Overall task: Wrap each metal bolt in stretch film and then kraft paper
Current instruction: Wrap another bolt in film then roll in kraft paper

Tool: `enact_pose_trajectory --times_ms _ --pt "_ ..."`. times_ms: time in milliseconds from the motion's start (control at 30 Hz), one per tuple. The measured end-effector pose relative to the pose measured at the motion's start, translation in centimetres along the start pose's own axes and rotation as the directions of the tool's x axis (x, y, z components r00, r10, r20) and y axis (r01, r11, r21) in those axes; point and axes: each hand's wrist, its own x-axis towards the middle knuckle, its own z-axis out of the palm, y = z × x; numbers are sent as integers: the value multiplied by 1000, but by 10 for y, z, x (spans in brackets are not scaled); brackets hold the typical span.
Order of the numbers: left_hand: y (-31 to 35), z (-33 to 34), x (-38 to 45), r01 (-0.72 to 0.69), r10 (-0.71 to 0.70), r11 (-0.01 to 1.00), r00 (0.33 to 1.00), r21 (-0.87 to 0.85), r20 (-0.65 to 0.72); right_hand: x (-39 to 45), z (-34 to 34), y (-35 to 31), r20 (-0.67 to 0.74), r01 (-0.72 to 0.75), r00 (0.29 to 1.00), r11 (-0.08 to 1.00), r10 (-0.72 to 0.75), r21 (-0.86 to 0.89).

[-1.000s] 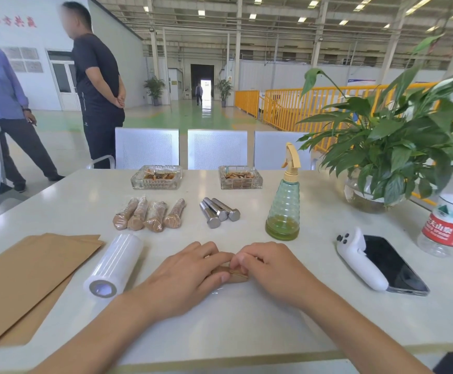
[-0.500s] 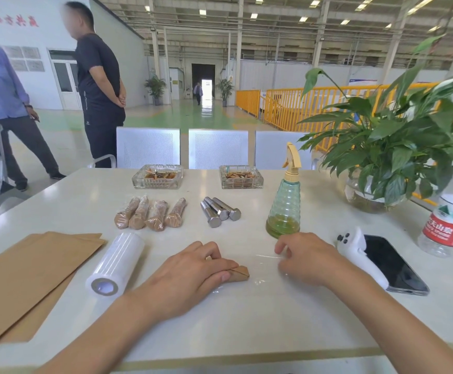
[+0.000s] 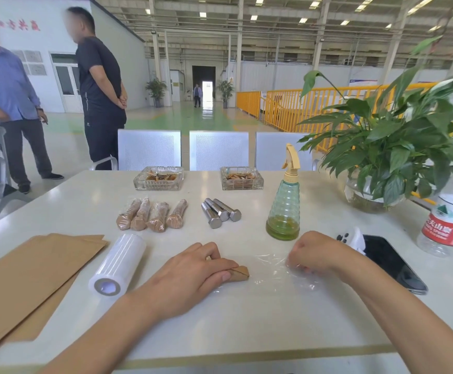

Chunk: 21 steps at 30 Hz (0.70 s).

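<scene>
Your left hand (image 3: 190, 276): lies palm down on the white table (image 3: 247, 333), fingers extended over a kraft-wrapped bolt (image 3: 240, 273), pressing it to the surface; only the bolt's right end shows past your fingertips.

Your right hand (image 3: 314, 252): fingers curled, pinching a loose sheet of stretch film (image 3: 276, 271). The film lies crinkled on the table between your two hands and reaches under the wrapped bolt.

Stretch film roll (image 3: 118, 264): lying on its side, just left of your left hand, open core toward you.

Kraft paper sheets (image 3: 28, 279): stacked flat at the near left, beside the roll.

Finished bolts (image 3: 152, 215): four, in paper and film, side by side at the far centre-left.

Bare metal bolts (image 3: 220, 213): three, touching one another, just right of the finished four, hex heads toward you.

Glass ashtrays (image 3: 159, 178): two, at the far edge.

Green spray bottle (image 3: 284, 203): upright, just beyond your right hand.

White controller (image 3: 355, 238) and black phone (image 3: 390, 263): right of your right hand, touching each other.

Water bottle (image 3: 452, 214) and potted plant (image 3: 398, 147): far right.

Two people stand beyond the table, far left.
</scene>
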Motion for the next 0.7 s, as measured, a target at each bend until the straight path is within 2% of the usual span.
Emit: enact_pose_trajectory --times_ms 100,200,433,567,700 --pt "-1 0 0 -9 9 1000 1000 -5 -12 -5 -3 1 36 -3 999 921 -12 388" --pt "-2 1 0 -19 19 1000 999 -15 -28 -11 -6 -10 64 27 995 802 -81 597" --pt "-3 3 1 -41 40 999 998 -7 -45 -16 21 -65 24 103 983 666 -179 738" --pt "-4 2 4 -32 28 997 998 -72 -49 -14 41 -89 -3 138 980 673 -197 726" --pt "-2 1 9 60 -60 990 998 -124 4 -14 55 -94 -73 194 977 700 -199 687"
